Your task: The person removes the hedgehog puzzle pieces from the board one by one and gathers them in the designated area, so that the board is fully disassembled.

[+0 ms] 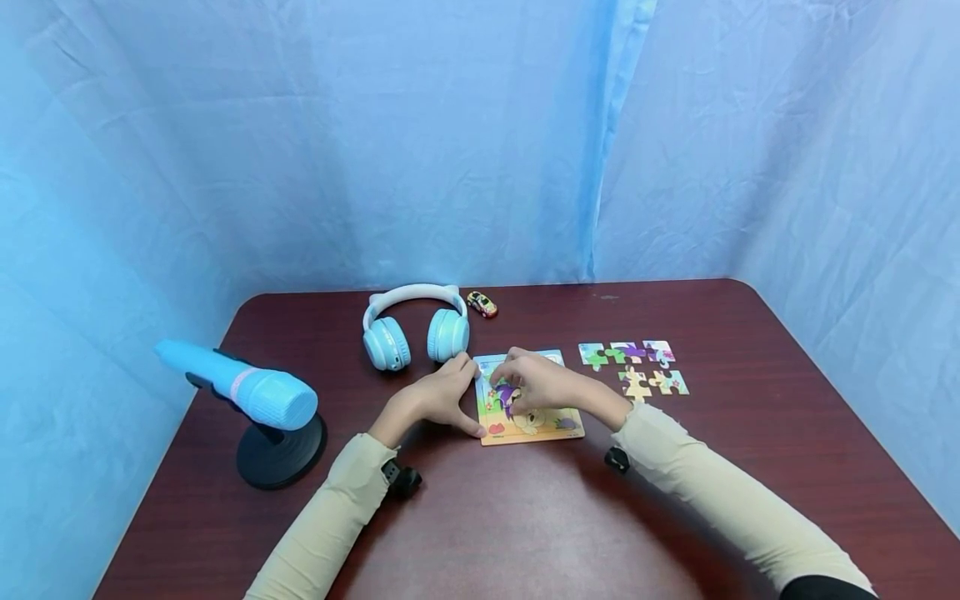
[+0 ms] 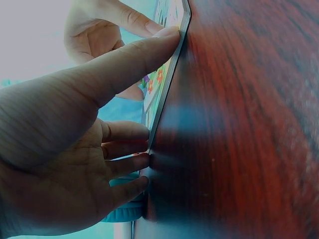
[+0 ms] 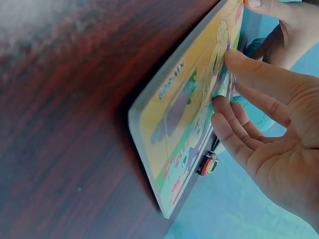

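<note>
A flat jigsaw board with a cartoon picture lies on the table in the head view, its puzzle partly filled in. My left hand spans the board's left side, thumb at the near corner and straight fingers along the edge; the left wrist view shows these fingertips right at the rim. Over the middle of the board, my right hand pinches a puzzle piece with purple on it, between thumb and fingers. In the right wrist view the thumb and fingers hide most of that piece.
Several loose puzzle pieces lie right of the board. Behind it are blue headphones and a toy car. On the left, a blue microphone sits on a black stand. Blue curtains enclose the table.
</note>
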Demonstrator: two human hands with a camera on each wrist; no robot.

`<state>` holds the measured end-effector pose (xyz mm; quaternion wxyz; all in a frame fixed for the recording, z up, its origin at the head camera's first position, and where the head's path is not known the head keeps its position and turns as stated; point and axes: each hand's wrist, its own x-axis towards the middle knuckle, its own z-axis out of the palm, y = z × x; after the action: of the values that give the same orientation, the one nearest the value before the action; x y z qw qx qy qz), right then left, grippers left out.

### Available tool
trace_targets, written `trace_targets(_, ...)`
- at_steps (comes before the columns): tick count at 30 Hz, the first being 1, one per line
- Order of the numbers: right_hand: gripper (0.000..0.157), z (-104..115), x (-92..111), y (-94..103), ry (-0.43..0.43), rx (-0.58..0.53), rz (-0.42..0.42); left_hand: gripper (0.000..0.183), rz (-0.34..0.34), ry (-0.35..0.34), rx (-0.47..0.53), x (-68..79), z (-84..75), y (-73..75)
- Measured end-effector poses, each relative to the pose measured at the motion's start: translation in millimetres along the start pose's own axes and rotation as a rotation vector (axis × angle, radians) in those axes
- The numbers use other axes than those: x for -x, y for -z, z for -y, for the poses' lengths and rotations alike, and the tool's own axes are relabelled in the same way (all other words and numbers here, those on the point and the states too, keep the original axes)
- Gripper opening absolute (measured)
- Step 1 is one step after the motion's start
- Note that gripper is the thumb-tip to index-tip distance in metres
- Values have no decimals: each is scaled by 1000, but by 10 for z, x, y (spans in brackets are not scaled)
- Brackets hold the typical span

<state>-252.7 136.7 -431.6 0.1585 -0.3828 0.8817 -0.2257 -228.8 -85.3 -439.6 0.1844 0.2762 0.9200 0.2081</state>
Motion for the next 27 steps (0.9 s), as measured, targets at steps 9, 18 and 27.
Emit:
trace_targets(9,38,21,-10,-22,-14,16,-33,82,-1,-9,2,11,1,14)
trace_targets(18,39,50,17,-15,-18,75,-53,81,6,3,-18,-5,5,1)
trace_targets(27,39,-33,73,-35,40,177,-126,81,10,9,-26,-8,21,-4)
